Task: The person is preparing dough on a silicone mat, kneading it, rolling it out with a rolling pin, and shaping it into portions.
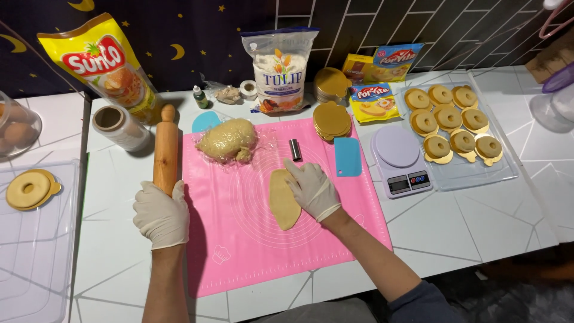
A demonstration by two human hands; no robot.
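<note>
A pink silicone mat (239,239) lies on the white table. My left hand (160,215), in a white glove, grips the near end of a wooden rolling pin (165,149) that lies along the mat's left edge. My right hand (312,189), also gloved, rests flat on the right side of an oval sheet of rolled dough (281,203) in the mat's middle. A large lump of dough (227,140) on clear wrap sits at the mat's far left corner. A small metal cylinder cutter (295,149) stands just beyond my right hand.
A blue scraper (347,157), a stack of gold cardboard bases (332,120), a lilac kitchen scale (399,160) and a clear tray of ring pastries (502,170) lie to the right. A flour bag (280,69), an oil pouch (101,66) and a wrap roll (119,127) stand at the back.
</note>
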